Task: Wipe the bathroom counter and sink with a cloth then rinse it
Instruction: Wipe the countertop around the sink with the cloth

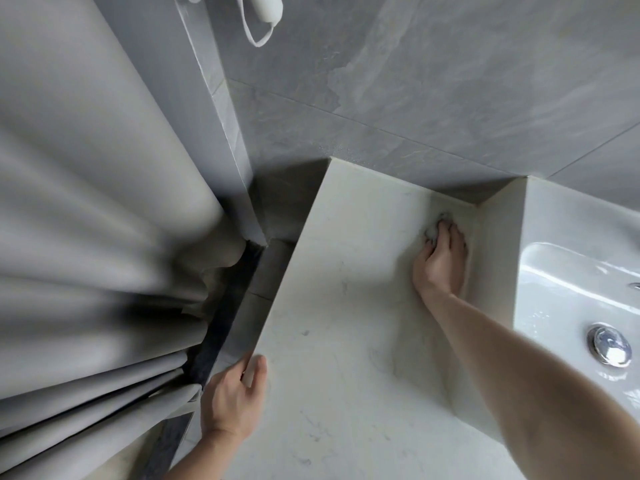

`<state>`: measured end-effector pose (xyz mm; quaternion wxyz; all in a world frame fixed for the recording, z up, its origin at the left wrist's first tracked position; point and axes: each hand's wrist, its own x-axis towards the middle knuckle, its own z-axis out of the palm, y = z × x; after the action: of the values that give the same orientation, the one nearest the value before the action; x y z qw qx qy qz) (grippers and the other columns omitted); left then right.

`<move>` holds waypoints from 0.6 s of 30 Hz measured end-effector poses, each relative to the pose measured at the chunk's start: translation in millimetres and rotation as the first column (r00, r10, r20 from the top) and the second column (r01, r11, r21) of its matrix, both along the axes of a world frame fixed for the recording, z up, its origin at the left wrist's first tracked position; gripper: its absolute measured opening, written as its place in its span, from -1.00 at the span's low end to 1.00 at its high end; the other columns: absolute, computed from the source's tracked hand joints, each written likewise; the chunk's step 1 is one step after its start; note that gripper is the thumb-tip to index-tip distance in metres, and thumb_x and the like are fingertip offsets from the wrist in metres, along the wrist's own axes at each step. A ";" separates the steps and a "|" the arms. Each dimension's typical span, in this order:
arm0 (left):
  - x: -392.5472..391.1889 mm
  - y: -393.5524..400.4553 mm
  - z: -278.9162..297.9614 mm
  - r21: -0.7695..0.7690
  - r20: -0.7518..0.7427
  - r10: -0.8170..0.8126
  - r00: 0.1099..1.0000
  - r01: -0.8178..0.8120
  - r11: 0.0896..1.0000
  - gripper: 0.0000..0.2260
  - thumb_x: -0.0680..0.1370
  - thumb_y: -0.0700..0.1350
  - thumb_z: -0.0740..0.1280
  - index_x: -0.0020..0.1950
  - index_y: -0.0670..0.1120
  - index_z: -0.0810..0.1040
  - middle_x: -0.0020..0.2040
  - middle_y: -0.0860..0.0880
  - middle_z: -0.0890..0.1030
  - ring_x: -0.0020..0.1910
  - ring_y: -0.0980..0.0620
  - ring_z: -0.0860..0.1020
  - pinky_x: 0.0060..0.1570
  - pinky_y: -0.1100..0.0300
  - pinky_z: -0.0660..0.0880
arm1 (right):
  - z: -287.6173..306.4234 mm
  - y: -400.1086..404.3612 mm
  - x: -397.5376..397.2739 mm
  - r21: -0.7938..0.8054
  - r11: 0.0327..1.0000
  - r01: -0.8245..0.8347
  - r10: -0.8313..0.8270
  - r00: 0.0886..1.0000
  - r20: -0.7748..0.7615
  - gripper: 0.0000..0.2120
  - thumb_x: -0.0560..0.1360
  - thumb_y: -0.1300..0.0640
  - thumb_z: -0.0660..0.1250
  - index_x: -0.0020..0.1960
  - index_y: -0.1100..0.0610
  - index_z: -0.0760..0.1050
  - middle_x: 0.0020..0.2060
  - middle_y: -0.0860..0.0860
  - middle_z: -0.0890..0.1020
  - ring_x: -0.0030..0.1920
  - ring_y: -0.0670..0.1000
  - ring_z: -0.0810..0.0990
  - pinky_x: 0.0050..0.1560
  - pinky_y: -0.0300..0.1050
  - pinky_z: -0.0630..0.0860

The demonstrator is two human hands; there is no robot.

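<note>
A pale marble counter (346,306) runs from the grey tiled wall toward me. My right hand (441,258) reaches to its far right corner and presses a small grey cloth (437,226) against the surface beside the raised sink wall; only a bit of the cloth shows past my fingertips. My left hand (233,396) grips the counter's left edge, thumb on top and fingers curled under. The white sink (568,292) lies at the right, wet, with a chrome drain plug (610,345) in its basin.
A grey shower curtain (86,237) hangs bunched at the left, close to the counter's left edge, with a dark gap (221,323) between them. Grey wall tiles (433,81) rise behind the counter. A white object with a loop (265,12) hangs at the top.
</note>
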<state>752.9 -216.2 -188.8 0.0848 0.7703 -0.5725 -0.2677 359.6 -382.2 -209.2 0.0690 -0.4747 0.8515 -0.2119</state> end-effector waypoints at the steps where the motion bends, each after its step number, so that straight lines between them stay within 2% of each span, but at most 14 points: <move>1: 0.8 0.2 -1.0 0.001 0.000 0.000 1.000 0.000 1.000 -0.61 0.53 0.32 -0.03 -0.26 0.13 0.42 -0.33 -0.03 0.62 -0.21 -0.19 0.60 -0.29 0.12 0.32 | -1.1 10.2 11.5 -0.033 0.999 -0.034 0.035 0.999 0.017 -0.46 0.56 0.14 0.10 0.53 0.19 0.36 0.50 0.18 0.42 0.50 0.22 0.33 0.57 0.11 0.17; 4: 3.4 1.9 -6.0 -0.001 0.009 -0.014 1.000 0.014 1.000 -0.63 0.54 0.34 -0.05 -0.29 0.21 0.36 -0.34 -0.03 0.59 -0.23 -0.17 0.57 -0.28 0.12 0.33 | -3.8 44.2 46.4 -0.114 0.982 -0.153 0.164 0.982 0.089 -0.52 0.58 0.21 0.15 0.48 0.19 0.46 0.48 0.18 0.46 0.51 0.21 0.36 0.58 0.13 0.20; 7: 3.3 1.2 -4.7 -0.001 -0.005 -0.017 1.000 0.017 1.000 -0.56 0.54 0.36 -0.05 -0.20 0.15 0.48 -0.33 -0.02 0.59 -0.27 -0.13 0.51 -0.27 0.12 0.32 | -0.3 79.5 82.4 -0.160 0.948 -0.276 0.295 0.949 0.107 -0.52 0.57 0.24 0.19 0.49 0.15 0.47 0.50 0.11 0.47 0.52 0.18 0.38 0.55 0.17 0.26; 10: 2.2 1.3 -3.3 -0.014 0.008 -0.022 1.000 0.022 1.000 -0.51 0.56 0.33 0.00 0.00 0.10 0.61 -0.20 -0.07 0.68 -0.12 -0.21 0.62 -0.23 0.11 0.33 | 4.9 117.2 117.6 -0.113 0.903 -0.414 0.427 0.895 0.129 -0.42 0.52 0.20 0.20 0.54 0.08 0.41 0.56 0.04 0.39 0.59 0.12 0.28 0.60 0.15 0.17; 13: 2.8 1.3 -5.3 0.000 0.007 0.000 1.000 0.000 1.000 -0.48 0.58 0.34 0.00 0.03 0.05 0.62 -0.18 -0.13 0.68 -0.09 -0.25 0.62 -0.23 0.10 0.37 | 6.4 150.1 138.5 -0.039 0.856 -0.515 0.515 0.845 0.143 -0.45 0.59 0.11 0.19 0.59 -0.01 0.34 0.61 -0.04 0.30 0.64 0.05 0.16 0.61 0.19 0.12; 18: 5.8 2.8 -6.7 0.008 0.003 -0.009 1.000 0.009 1.000 -0.40 0.55 0.38 -0.05 0.05 0.00 0.61 -0.20 -0.12 0.67 -0.11 -0.24 0.62 -0.17 0.05 0.50 | 14.4 171.3 139.7 0.033 0.814 -0.579 0.567 0.807 0.165 -0.51 0.71 -0.06 0.01 0.61 -0.03 0.28 0.62 -0.07 0.25 0.65 0.03 0.10 0.60 0.21 0.11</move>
<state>758.7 -213.5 -195.5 0.0798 0.7685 -0.5749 -0.2694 499.4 -211.0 -194.9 0.2118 -0.6892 0.6689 -0.1806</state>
